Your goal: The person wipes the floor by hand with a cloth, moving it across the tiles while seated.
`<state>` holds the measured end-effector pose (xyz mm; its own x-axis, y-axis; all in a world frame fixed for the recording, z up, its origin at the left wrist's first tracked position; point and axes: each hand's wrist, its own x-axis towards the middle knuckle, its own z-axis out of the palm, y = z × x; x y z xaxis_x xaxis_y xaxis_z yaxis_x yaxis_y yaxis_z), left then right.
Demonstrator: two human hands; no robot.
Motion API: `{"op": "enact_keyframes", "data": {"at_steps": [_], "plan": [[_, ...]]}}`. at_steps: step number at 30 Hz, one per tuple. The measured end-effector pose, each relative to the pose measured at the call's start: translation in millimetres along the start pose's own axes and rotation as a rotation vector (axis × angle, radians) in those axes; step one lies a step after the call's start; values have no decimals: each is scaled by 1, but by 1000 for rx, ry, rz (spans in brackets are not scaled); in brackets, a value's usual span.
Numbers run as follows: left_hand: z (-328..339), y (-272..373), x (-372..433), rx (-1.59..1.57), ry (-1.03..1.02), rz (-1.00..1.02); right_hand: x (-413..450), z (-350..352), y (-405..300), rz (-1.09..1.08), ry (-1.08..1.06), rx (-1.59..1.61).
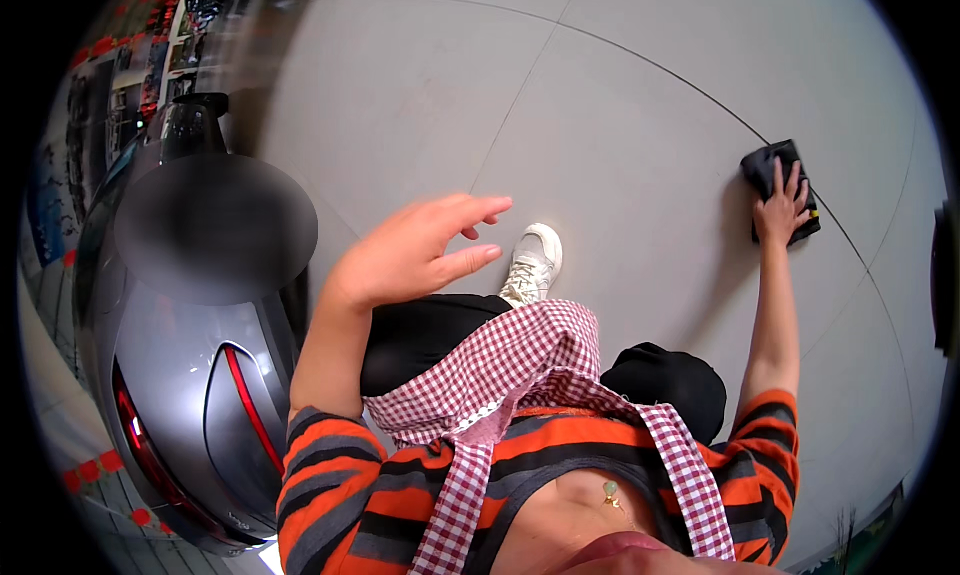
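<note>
My right hand (781, 203) lies with spread fingers on a folded black cloth or soft black bundle (763, 168), which has a small yellow mark near its edge. The bundle rests against the light grey floor (637, 124), across a dark joint line. Nothing is in my left hand (427, 245); it hovers over my bent left leg, thumb and fingers apart. Just right of its fingertips is a white lace-up shoe (534, 260) on the floor. A red-and-white checked apron (525, 357) hangs over my lap.
A shiny grey car (172, 335) with red tail lights stands close on the left, partly covered by a blurred oval. Red decorations (90, 470) are beyond it. A dark object (942, 278) shows at the right rim, and plant stems (846, 534) at the lower right.
</note>
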<state>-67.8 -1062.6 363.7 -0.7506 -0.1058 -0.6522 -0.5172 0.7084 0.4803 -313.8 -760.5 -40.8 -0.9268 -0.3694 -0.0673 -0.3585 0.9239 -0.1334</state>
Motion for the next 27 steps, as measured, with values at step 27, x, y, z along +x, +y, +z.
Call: {"op": "enact_keyframes", "data": {"at_steps": [27], "plan": [[158, -107, 196, 761, -135, 167, -238, -39, 102, 759, -425, 1166]]}}
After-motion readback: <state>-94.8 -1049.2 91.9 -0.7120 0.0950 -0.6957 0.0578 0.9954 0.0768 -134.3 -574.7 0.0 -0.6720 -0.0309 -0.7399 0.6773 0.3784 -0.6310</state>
